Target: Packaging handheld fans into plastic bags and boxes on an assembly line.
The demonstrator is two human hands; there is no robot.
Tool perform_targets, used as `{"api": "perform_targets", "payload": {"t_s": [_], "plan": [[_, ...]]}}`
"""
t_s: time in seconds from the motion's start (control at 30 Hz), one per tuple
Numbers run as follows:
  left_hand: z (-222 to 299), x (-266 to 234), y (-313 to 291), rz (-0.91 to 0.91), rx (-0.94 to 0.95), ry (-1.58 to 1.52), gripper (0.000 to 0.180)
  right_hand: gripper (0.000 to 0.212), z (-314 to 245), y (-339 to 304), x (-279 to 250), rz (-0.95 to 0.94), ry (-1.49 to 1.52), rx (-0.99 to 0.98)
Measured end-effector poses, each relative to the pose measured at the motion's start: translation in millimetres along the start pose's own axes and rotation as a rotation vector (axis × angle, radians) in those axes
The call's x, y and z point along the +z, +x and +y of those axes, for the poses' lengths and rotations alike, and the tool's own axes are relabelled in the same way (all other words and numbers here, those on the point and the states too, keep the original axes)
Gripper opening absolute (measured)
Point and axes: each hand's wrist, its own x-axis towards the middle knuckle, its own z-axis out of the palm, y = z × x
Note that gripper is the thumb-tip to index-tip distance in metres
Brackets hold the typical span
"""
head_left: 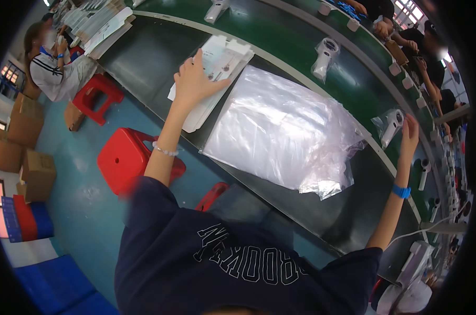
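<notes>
My left hand (193, 84) lies with fingers spread on a stack of flat, pale printed cartons (230, 58) on the dark worktable. Beside it, a large pile of clear plastic bags (285, 126) spreads over the table in front of me. My right hand (410, 136) reaches out to the right, over the green conveyor belt. Its fingers are extended beside a white handheld device (392, 128) with a round head, wrapped in a clear bag. Whether the fingertips touch that bag is hard to make out.
Further bagged white devices (326, 58) lie along the curving green belt (290, 47). Red stools (123, 157) stand on the blue-green floor at left, near brown cardboard boxes (37, 170). A co-worker (54, 68) sits at far left. Other people's hands (382, 29) work across the belt.
</notes>
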Motion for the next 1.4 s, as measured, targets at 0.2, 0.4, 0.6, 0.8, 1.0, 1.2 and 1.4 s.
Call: {"api": "perform_targets", "payload": {"t_s": [0.2,0.4,0.6,0.8,1.0,1.2,1.4], "plan": [[54,-42,-42,0.249,0.280,-0.371,0.111,0.028,-117,-92,5,-0.124,0.185,0.001],[115,-59,-113,0.147,0.640,-0.806,0.106,0.035,-189,-130,19,-0.253,0.388,-0.092],[144,-60,-149,0.043,0.511,-1.066,0.031,0.062,-217,-169,29,-0.168,0.612,-0.101],[172,-74,-185,-0.220,0.579,-1.124,0.027,0.066,-251,-193,61,0.125,0.775,-0.049],[192,-47,-198,-0.091,0.741,-1.164,0.038,0.084,-234,-199,44,0.318,0.885,0.274],[205,-29,-208,0.081,0.815,-1.091,0.073,0.090,-267,-210,40,0.340,0.582,0.104],[204,-19,-217,0.063,0.748,-1.165,0.089,0.092,-269,-218,35,0.388,1.047,0.232]]}}
